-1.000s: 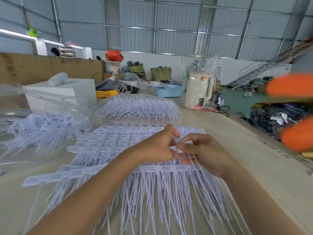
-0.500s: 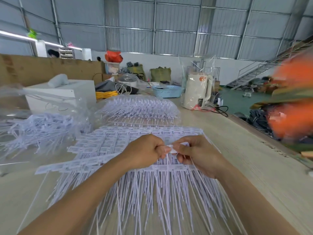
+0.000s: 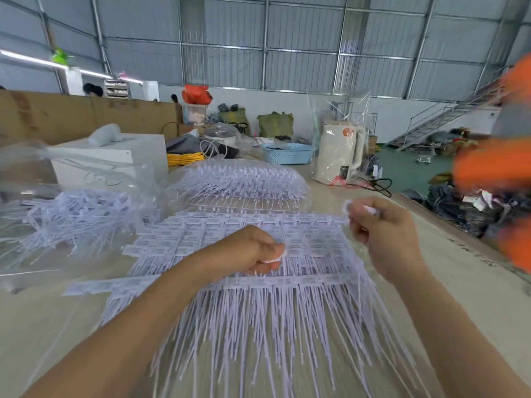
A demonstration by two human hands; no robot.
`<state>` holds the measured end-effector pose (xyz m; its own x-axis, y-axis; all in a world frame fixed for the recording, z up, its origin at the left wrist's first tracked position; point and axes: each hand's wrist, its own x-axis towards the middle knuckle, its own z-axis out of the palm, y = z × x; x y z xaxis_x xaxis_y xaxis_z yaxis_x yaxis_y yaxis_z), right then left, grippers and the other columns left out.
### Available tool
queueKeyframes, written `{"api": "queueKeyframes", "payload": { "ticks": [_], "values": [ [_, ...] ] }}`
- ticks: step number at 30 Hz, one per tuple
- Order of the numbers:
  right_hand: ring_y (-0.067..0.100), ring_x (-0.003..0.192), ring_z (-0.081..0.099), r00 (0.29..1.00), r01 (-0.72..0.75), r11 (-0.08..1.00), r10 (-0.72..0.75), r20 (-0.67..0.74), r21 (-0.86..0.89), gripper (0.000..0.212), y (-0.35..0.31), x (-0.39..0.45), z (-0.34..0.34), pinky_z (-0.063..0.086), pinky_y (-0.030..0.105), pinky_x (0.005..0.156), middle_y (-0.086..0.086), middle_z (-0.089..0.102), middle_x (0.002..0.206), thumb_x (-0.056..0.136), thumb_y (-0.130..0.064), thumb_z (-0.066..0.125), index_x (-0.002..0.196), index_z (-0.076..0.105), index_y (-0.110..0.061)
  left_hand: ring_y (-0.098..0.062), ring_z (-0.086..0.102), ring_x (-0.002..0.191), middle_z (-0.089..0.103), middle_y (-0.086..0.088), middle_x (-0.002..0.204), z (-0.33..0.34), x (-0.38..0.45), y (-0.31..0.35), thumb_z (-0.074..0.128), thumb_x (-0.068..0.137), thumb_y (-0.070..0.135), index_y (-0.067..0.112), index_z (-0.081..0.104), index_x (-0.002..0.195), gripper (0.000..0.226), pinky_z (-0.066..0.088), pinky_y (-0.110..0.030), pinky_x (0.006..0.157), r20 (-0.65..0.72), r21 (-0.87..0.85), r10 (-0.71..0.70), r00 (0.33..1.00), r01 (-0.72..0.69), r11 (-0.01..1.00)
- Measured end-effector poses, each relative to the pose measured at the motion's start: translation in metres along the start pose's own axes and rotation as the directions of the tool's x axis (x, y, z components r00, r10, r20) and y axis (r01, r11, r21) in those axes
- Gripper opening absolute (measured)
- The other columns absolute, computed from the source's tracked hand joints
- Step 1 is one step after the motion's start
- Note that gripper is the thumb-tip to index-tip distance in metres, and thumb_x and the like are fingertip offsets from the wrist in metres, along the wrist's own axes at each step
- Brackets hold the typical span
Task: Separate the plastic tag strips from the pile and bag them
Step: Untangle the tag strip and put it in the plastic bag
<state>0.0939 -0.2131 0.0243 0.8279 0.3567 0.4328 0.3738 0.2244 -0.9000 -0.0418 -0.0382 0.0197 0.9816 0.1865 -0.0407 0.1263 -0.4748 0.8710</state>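
Table [image 3: 448, 285]: tag pile [image 3: 244, 254]. Left hand [image 3: 255, 251] and right hand [image 3: 373, 222] each pinch a white piece; advisable to pull evenly apart.

Head camera looks forward-down, close over the table [image 3: 431, 282].

Corrugated metal walls [image 3: 301, 38] rise above a white lower wall [image 3: 402, 116]. A metal staircase [image 3: 439, 122] climbs at right over a green floor [image 3: 408, 173].

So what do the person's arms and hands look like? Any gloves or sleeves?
No gloves and no sleeves in view. The left hand and right hand are bare, and both forearms are bare right down to the picture's edge. I can't see any watch, ring or bracelet.
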Motion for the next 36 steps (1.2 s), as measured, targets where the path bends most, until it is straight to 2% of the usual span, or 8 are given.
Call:
{"api": "queueKeyframes", "payload": {
  "ticks": [4, 10, 14, 16, 19, 23, 31, 36],
  "values": [
    [0.008, 0.044, 0.047, 0.950, -0.299, 0.884, 0.240, 0.201, 0.358, 0.020, -0.015, -0.001, -0.001, 0.031, 0.014, 0.034, 0.006, 0.055, 0.063, 0.090, 0.006, 0.047, 0.074, 0.056, -0.003, 0.005, 0.047, 0.052, 0.056, 0.006, 0.078, 0.002, -0.001, 0.002, 0.049, 0.096, 0.011, 0.022, 0.058, 0.083, 0.019, 0.037, -0.013, 0.056, 0.050, 0.153, 0.018, 0.999, -0.026, 0.988],
    [0.020, 0.072, 0.065, 0.871, -0.178, 0.970, 0.233, 0.433, -0.163, 0.012, -0.002, -0.024, 0.036, 0.057, 0.031, 0.062, 0.008, 0.067, 0.081, 0.089, -0.007, 0.059, 0.079, 0.065, -0.008, 0.008, 0.048, 0.057, 0.058, 0.008, 0.092, 0.005, 0.000, 0.001, 0.049, 0.096, 0.027, 0.031, 0.055, 0.103, 0.010, 0.040, -0.014, 0.059, 0.036, 0.344, 0.042, 0.998, -0.052, 0.937],
    [0.039, 0.080, 0.066, 0.902, -0.073, 0.972, 0.159, 0.401, -0.223, 0.009, 0.011, -0.031, 0.051, 0.057, 0.049, 0.074, 0.025, 0.068, 0.089, 0.088, -0.010, 0.062, 0.085, 0.065, -0.002, -0.016, 0.057, 0.111, 0.058, 0.001, 0.124, 0.007, 0.002, 0.000, 0.050, 0.096, 0.028, 0.029, 0.050, 0.119, 0.023, 0.047, -0.037, 0.093, 0.021, 0.431, 0.060, 0.998, -0.064, 0.900],
    [0.037, 0.069, 0.067, 0.903, -0.025, 0.978, 0.110, 0.415, -0.205, 0.010, 0.015, -0.032, 0.052, 0.059, 0.041, 0.063, 0.027, 0.067, 0.080, 0.088, -0.007, 0.062, 0.085, 0.065, 0.002, -0.020, 0.060, 0.099, 0.062, -0.005, 0.107, 0.007, 0.002, -0.002, 0.054, 0.093, 0.029, 0.026, 0.043, 0.111, 0.021, 0.050, -0.041, 0.086, 0.013, 0.410, 0.079, 0.997, -0.077, 0.909],
    [0.022, 0.049, 0.061, 0.921, 0.041, 0.985, 0.029, 0.387, -0.170, 0.009, 0.017, -0.031, 0.051, 0.050, 0.024, 0.049, 0.018, 0.066, 0.060, 0.086, -0.003, 0.064, 0.079, 0.067, 0.000, 0.002, 0.053, 0.063, 0.054, 0.004, 0.075, 0.003, 0.001, -0.002, 0.067, 0.084, 0.034, 0.026, 0.038, 0.113, 0.041, 0.041, -0.017, 0.059, -0.055, 0.274, 0.091, 0.994, -0.072, 0.959],
    [0.011, 0.042, 0.054, 0.949, 0.010, 0.999, 0.008, 0.315, -0.054, 0.006, 0.014, -0.026, 0.045, 0.046, 0.020, 0.046, 0.007, 0.061, 0.051, 0.084, 0.001, 0.064, 0.082, 0.069, 0.001, -0.001, 0.059, 0.062, 0.068, 0.005, 0.070, -0.009, -0.002, 0.000, 0.065, 0.085, 0.038, 0.022, 0.067, 0.082, 0.016, 0.044, -0.016, 0.061, -0.032, 0.291, 0.028, 0.999, -0.017, 0.956],
    [0.014, 0.049, 0.051, 0.852, -0.113, 0.972, 0.201, 0.484, -0.205, 0.013, 0.005, -0.019, 0.039, 0.045, 0.021, 0.052, 0.004, 0.060, 0.055, 0.093, -0.011, 0.054, 0.093, 0.067, -0.008, -0.002, 0.043, 0.043, 0.051, 0.012, 0.046, -0.008, -0.003, 0.003, 0.049, 0.096, 0.034, 0.015, 0.062, 0.069, 0.036, 0.034, -0.019, 0.054, -0.083, 0.296, 0.105, 0.991, -0.076, 0.952],
    [0.003, 0.042, 0.047, 0.907, 0.133, 0.923, 0.033, 0.419, -0.361, 0.015, 0.003, -0.022, 0.048, 0.040, 0.017, 0.049, -0.005, 0.054, 0.052, 0.091, -0.004, 0.056, 0.079, 0.064, -0.009, 0.002, 0.040, 0.036, 0.050, 0.014, 0.040, -0.007, -0.002, 0.002, 0.052, 0.096, 0.029, 0.017, 0.055, 0.059, 0.039, 0.030, -0.019, 0.048, -0.152, 0.112, 0.027, 0.988, -0.010, 0.994]
  ]
}}
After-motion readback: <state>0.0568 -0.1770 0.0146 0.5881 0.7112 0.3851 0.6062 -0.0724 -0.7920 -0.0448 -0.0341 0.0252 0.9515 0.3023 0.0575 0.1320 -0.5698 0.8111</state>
